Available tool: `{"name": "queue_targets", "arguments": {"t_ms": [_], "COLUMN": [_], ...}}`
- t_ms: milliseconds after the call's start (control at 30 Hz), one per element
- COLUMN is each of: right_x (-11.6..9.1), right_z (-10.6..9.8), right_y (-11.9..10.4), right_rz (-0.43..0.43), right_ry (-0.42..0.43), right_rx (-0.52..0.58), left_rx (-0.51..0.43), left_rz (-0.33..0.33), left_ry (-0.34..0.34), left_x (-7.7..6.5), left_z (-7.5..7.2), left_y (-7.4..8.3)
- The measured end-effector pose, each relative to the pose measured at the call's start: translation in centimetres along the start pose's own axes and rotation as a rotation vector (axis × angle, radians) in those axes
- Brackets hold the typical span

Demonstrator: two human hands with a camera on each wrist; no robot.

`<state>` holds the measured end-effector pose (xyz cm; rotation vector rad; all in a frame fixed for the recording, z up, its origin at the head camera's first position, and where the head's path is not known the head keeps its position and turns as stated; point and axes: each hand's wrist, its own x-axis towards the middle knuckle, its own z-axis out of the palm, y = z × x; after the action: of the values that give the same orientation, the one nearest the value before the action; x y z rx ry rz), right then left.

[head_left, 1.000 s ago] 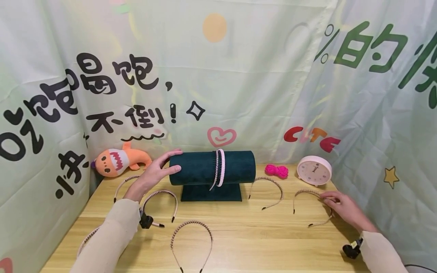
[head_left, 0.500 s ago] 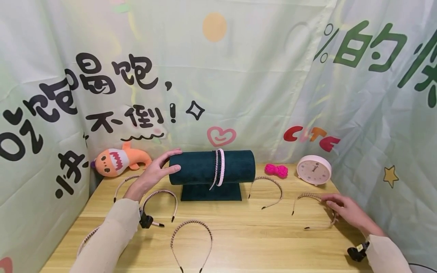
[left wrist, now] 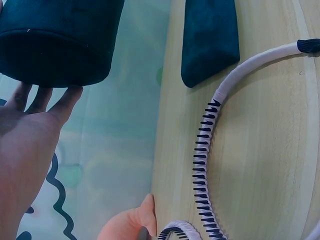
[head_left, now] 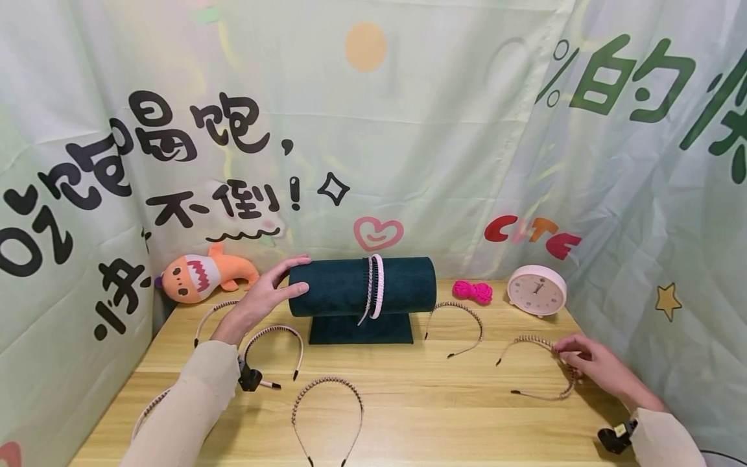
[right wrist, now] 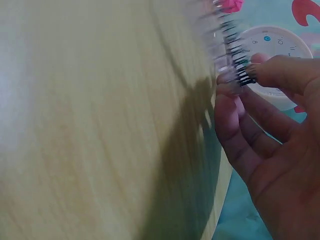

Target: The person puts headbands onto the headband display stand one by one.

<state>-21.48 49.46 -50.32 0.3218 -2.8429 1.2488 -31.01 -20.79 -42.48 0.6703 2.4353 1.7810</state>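
Observation:
My left hand [head_left: 262,301] grips the left end of a dark green velvet headband stand [head_left: 332,288], thumb on its front and fingers over the top. In the left wrist view, fingertips [left wrist: 70,97] show at the roll's end. Around the middle of the roll sit two headbands, a pale pink one [head_left: 380,288] and a thinner braided one [head_left: 369,292]. At the right of the table, my right hand [head_left: 595,364] pinches a toothed headband [head_left: 532,339] between thumb and fingers, its tips pointing left. The right wrist view shows its dark teeth blurred beside my thumb.
More headbands lie around: one at front centre [head_left: 328,380], one right of the stand [head_left: 463,307], several at the left, including a black-toothed one [left wrist: 205,155]. Along the back are an orange plush shark [head_left: 185,280], a pink bow [head_left: 473,292] and a round clock [head_left: 537,292].
My right hand has shifted slightly right and toward me with the headband, which has turned so its ends point more to the left. My left hand keeps its place on the stand.

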Motion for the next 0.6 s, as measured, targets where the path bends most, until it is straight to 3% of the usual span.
{"name": "queue_targets", "arguments": {"t_ms": [100,300,467,600], "right_x": [-0.1,-0.3,-0.4,-0.5], "right_z": [-0.1,-0.5,-0.6,-0.9], "right_y": [0.0,-0.4,-0.9,-1.2], "right_rz": [-0.037,-0.015,0.017,-0.031], "right_ry": [-0.025,-0.089,-0.09,-0.09], "right_rx": [0.03,0.089,0.083,0.095], "left_rx": [-0.006,-0.001,0.004,0.012], "left_rz": [0.005,0.001,-0.002,-0.002], "left_ry": [-0.001,-0.002,0.003,0.003], "left_x": [0.0,0.0,0.0,0.0], "left_z": [0.0,0.1,0.0,0.0], "left_y": [0.0,0.1,0.1,0.0]}}
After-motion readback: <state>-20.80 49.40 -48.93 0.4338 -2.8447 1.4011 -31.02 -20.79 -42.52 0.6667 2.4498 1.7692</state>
